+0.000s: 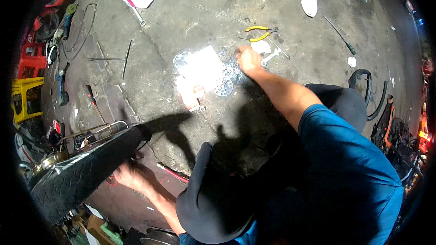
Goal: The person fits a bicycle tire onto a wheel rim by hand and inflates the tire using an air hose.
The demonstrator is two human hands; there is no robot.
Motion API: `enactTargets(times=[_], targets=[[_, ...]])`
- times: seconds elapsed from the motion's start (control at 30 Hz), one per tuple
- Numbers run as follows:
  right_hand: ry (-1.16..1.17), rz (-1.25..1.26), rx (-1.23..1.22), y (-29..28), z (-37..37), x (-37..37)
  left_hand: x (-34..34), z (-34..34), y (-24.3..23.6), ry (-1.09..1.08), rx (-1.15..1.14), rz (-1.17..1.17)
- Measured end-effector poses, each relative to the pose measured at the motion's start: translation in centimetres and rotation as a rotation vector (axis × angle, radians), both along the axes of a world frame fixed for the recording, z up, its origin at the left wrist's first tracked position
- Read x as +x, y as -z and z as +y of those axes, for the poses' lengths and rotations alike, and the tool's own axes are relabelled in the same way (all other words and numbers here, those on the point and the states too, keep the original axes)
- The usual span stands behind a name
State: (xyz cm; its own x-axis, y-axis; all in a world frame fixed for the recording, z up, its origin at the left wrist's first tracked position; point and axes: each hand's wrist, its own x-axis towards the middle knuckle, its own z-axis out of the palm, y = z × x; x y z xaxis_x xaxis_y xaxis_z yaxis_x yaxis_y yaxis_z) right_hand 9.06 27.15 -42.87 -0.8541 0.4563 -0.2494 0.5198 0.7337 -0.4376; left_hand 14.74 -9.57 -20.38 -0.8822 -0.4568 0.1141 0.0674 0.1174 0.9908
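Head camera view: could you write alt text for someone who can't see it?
A person in a blue shirt has their right hand down at a stained grey floor, near yellow-handled pliers and a round perforated disc; their left hand is beside a long black seat-like part.

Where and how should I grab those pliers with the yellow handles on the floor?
Take the pliers around both yellow handles, about midway along, probably best from above and the left. They lie flat, with the handles spread toward your left and the metal head pointing right, so that side offers both handles together.
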Motion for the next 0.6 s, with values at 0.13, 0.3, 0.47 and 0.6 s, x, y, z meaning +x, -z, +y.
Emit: enactTargets(times=[0.13, 0.3, 0.47, 0.6], targets=[[-0.105, 0.053, 0.107, 0.1, 3.7, -1.5, 2.6, 2.2, 0.8, -0.287, -0.457, -0.109], [-0.572, 0.171, 0.131, 4.7, 2.3, -3.6, 7.1, 3.1, 8.3, -0.199, -0.27, -0.333], [-0.732, 0.351, 0.232, 3.7, 1.2, -2.5, 7.2, 4.9, 11.7, 0.094, -0.193, -0.578], [-0.419, -0.021, -0.114, 2.4, -2.2, -3.1, 7.0, 3.8, 12.6, 0.198, -0.186, -0.584]])
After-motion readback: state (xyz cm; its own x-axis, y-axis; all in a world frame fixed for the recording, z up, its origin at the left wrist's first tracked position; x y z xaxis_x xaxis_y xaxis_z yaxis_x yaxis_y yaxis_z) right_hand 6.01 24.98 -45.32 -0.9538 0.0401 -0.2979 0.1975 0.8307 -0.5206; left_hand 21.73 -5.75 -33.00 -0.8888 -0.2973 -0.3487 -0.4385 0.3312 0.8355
